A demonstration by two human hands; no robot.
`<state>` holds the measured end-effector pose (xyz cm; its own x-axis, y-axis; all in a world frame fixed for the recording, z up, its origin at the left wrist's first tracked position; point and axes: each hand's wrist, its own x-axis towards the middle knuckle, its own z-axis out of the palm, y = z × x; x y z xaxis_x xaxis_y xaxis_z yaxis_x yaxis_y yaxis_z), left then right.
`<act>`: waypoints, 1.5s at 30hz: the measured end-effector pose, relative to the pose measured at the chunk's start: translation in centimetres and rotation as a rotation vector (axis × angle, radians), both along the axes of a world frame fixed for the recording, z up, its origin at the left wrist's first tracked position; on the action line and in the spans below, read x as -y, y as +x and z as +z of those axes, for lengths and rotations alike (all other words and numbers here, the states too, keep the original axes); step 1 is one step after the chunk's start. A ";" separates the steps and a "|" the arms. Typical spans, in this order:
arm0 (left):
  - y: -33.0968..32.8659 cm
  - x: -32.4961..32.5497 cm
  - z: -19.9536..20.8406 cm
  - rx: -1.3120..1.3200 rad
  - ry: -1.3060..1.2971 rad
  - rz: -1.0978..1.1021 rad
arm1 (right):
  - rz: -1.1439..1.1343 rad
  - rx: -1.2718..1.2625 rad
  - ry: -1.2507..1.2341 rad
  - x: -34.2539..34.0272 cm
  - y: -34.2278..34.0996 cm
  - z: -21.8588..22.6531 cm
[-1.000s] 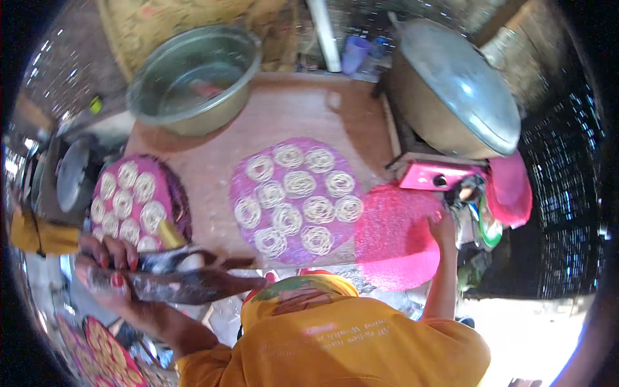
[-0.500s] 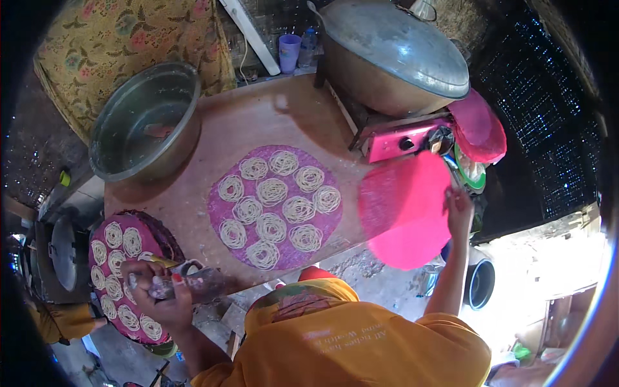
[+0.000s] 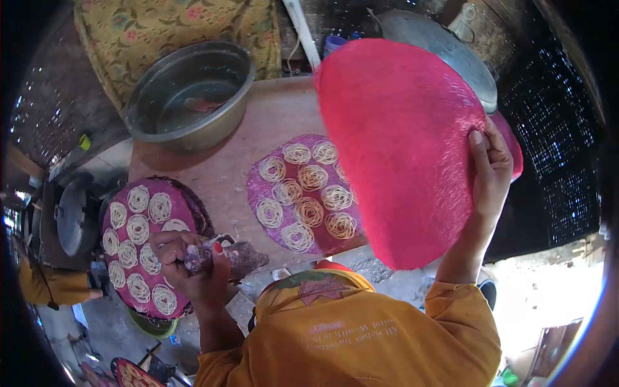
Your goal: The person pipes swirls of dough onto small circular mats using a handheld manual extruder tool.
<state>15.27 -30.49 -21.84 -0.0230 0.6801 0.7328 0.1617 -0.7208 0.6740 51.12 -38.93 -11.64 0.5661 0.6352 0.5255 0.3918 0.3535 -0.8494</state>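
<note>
My right hand (image 3: pixel 492 164) pinches the right edge of a large round pink sheet (image 3: pixel 400 155), held up over the table's right part. It hides some of the pale strand nests (image 3: pixel 313 177) on a purple round sheet (image 3: pixel 256 187) that lies on the table. In my left hand (image 3: pixel 200 267) is a tapered, speckled brownish-purple thing (image 3: pixel 248 258); its exact kind is unclear. That hand is beside the table's front edge, next to a stack of round sheets (image 3: pixel 182 205) whose top bears several more nests.
A deep basin (image 3: pixel 155 137) stands at the table's back left. Behind the raised sheet, a large lidded metal pot (image 3: pixel 412 29) and a purple cup (image 3: pixel 333 44) partly show. At far left is a dark pan (image 3: pixel 69 216). A green basin (image 3: pixel 155 329) is under the stack.
My right hand has lifted the pink sheet up and inward, so it now covers the stove, part of the pot and some nests. My left hand still grips the tapered thing. The view has shifted.
</note>
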 end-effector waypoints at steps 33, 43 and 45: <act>1.1 -1.1 3.3 0.271 -0.010 -0.115 | 0.026 0.557 -0.613 -5.9 1.3 -22.9; 7.0 -10.7 2.6 1.075 -0.555 -0.831 | 1.245 -0.356 -1.032 -4.8 -0.8 -11.6; 8.8 -11.8 -0.4 1.336 -0.819 -0.943 | 1.310 -0.726 -1.209 -5.7 0.2 -12.4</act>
